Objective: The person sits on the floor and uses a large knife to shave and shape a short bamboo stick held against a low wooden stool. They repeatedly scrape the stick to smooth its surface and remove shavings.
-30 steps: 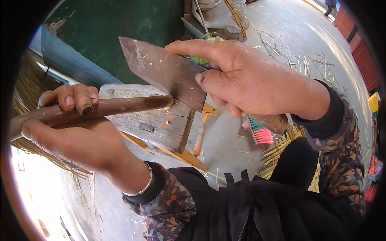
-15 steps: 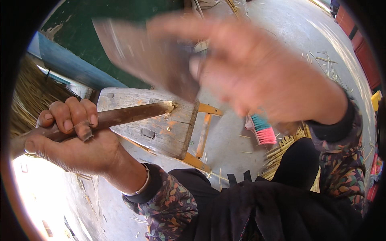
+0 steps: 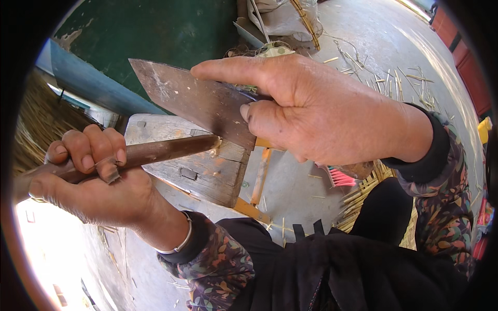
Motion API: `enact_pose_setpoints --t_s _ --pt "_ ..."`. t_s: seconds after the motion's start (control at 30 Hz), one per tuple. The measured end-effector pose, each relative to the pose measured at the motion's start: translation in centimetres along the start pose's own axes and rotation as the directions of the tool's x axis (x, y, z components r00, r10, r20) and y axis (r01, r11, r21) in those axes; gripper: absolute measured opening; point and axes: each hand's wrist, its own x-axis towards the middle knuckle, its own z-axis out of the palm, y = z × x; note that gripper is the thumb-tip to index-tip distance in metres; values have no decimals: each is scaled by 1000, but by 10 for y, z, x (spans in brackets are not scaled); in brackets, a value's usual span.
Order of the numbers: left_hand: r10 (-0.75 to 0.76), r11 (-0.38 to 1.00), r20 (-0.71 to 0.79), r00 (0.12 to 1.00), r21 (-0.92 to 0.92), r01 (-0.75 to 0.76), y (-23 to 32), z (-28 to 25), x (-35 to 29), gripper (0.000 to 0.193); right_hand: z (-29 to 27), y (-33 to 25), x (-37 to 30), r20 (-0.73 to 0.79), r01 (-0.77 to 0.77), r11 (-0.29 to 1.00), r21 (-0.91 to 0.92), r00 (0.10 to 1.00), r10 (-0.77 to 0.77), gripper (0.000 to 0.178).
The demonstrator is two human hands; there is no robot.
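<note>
The cleaver has been brought back down onto the stick tip. Stick is held tight in the left hand, cleaver in the right hand. Tip only barely shaved, most still left

My right hand was up and blurred half a second ago; now I've brought the blade back down, its edge meeting the stick's tip on the wooden block.

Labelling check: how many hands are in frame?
2. The left hand grips the brown stick at lower left; the right hand holds the broad blade at upper centre, its edge at the stick's tip over the wooden block.
</note>
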Motion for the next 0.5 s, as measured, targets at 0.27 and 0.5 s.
enact_pose_setpoints --t_s 0.27,0.5 --pt "25 999 -41 999 48 -23 2 2 1 53 -13 0 3 -135 243 893 -378 940 -312 41" --pt "24 998 25 999 64 -26 4 -5 2 53 -13 -11 1 0 28 997 -79 1000 -28 46"
